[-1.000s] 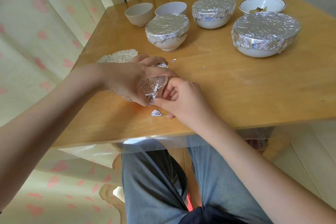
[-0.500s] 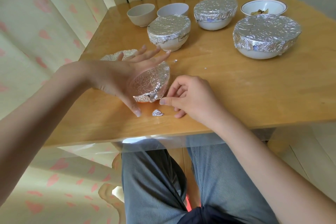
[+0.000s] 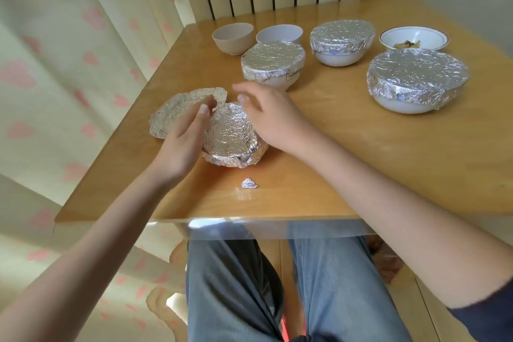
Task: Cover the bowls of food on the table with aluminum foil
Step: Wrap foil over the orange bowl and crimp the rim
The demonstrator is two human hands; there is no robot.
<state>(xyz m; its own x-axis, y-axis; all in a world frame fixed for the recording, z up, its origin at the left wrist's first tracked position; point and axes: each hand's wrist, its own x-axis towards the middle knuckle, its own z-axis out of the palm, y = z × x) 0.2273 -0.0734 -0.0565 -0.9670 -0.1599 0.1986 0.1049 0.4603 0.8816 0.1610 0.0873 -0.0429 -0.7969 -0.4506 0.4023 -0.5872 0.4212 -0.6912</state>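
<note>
Near edge of surface (image 3: 361, 164): foil-wrapped bowl (image 3: 231, 137) sits between my hands, left hand (image 3: 181, 144) and right hand (image 3: 273, 119) both open beside it, gripping nothing.

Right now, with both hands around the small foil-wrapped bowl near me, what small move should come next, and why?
Probably press the foil down around the rim of the small foil-wrapped bowl. Its foil looks loose and folded at the near edge, and the left hand and right hand are open on either side of it, gripping nothing.
</note>
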